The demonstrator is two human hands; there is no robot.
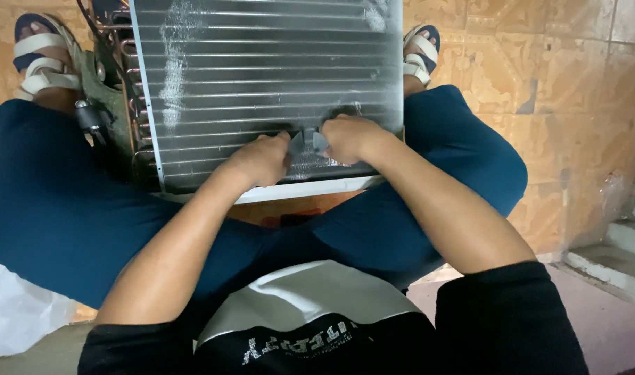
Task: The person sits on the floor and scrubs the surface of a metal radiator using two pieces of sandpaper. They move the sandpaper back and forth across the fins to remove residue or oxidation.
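Between the knees of the seated person, a finned coil panel (262, 76) is leaning across the lap, its white lower edge resting near the thighs and its far end reaching toward twelve o'clock. Head view only: both hands are working at the panel's lower part, just below the frame's centre. The left hand (258, 161) is lying knuckles-up on the fins, its fingers curled and pinching a small grey flat piece (297, 142) at its three o'clock side. The right hand (349, 137) is sitting just beside it, at about two o'clock from the left, fingers likewise curled and pinching a second small grey piece (319, 142); the two pieces are nearly touching between the hands. What exactly the pieces are cannot be told. Copper tube bends (126, 48) are running along the panel's nine o'clock edge. Sandalled feet are showing at ten and one o'clock on the tiled floor (567, 76). A white plastic bag (19, 312) is lying at eight o'clock.
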